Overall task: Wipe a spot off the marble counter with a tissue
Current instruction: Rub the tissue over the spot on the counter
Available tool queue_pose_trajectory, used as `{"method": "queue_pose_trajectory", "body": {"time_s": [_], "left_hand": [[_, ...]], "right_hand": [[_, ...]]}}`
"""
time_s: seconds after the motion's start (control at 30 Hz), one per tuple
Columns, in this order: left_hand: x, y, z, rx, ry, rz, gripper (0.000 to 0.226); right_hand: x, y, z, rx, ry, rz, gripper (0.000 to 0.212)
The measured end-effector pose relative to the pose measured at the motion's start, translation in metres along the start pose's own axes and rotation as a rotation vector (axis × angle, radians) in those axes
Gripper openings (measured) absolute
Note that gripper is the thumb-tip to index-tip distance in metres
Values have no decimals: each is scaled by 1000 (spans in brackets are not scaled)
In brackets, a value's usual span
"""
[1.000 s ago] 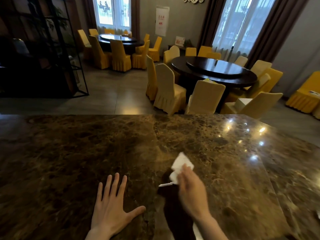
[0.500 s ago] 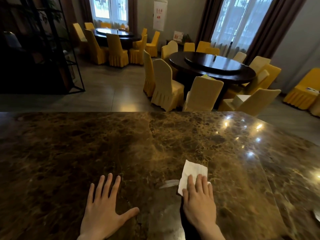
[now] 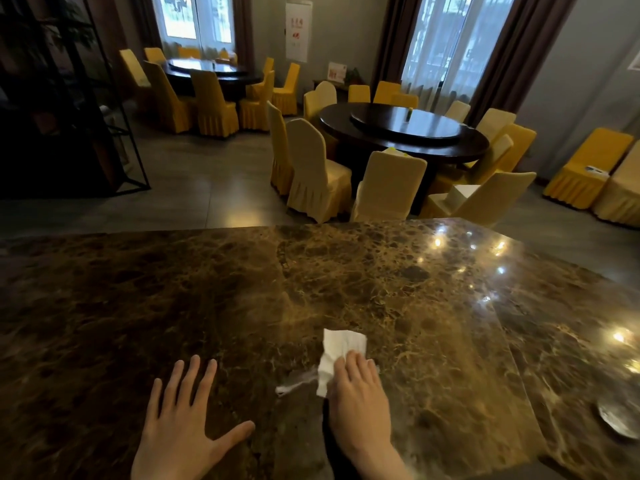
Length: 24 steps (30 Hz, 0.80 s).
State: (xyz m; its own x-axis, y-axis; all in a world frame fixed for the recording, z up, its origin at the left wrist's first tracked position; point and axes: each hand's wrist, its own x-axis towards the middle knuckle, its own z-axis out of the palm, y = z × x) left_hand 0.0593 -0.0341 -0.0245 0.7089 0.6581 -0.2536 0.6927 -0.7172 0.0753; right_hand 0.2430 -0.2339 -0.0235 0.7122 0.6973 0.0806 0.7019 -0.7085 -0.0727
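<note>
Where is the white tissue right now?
Head view: the crumpled white tissue lies on the brown marble counter, right of centre, pressed under the right hand, with the left hand to its left.

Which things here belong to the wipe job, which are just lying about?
Job: white paper tissue; right hand pressing it flat; pale smear beside it; brown marble counter; left hand resting flat on it.

Lying about: round silvery object at counter's right edge; dark round dining tables; yellow-covered chairs; black metal shelf.
</note>
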Motion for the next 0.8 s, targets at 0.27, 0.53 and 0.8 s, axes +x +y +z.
{"method": "queue_pose_trajectory", "body": {"time_s": [0.27, 0.53, 0.8], "left_hand": [[1, -2, 2, -33, 9, 13, 133], [2, -5, 7, -78, 42, 22, 130], [2, -5, 10, -60, 87, 23, 129]], "right_hand": [[12, -24, -2, 68, 50, -213, 62], [10, -5, 6, 256, 16, -166, 53], [8, -2, -10, 501, 199, -60, 66]]}}
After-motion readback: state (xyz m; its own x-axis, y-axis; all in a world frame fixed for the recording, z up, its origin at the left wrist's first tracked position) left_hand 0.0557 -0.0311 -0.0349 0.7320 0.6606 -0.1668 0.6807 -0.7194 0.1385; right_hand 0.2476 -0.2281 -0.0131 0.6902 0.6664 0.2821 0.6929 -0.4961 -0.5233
